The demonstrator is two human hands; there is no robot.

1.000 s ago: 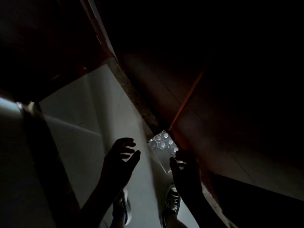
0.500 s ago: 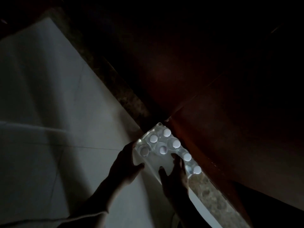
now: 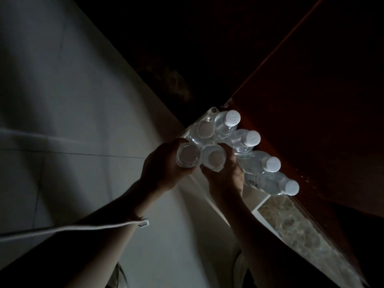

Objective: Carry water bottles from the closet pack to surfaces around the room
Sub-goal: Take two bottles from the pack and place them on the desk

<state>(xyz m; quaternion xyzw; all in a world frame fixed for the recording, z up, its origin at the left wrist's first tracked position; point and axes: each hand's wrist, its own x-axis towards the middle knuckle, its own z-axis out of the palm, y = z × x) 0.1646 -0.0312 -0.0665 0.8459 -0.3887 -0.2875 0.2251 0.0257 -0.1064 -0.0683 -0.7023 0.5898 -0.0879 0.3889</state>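
A plastic-wrapped pack of clear water bottles [image 3: 247,154] with white caps stands on the floor at the dark closet's threshold, seen from above. My left hand [image 3: 164,169] is wrapped around the near-left bottle [image 3: 188,155] of the pack. My right hand [image 3: 225,173] grips the bottle [image 3: 214,157] right beside it. Both bottles are upright and touch each other. Four more capped bottles run along the pack's right side, against a reddish wooden door. The scene is very dim.
The reddish-brown closet door [image 3: 311,100] stands open on the right, close to the pack. A speckled stone threshold strip [image 3: 295,225] runs diagonally under it. Pale floor tiles [image 3: 72,121] spread to the left. A white cord [image 3: 83,227] hangs across my left forearm.
The camera has come much closer to the pack. My hands went from hovering open above the floor to resting on the pack, and now each is closed around a bottle.
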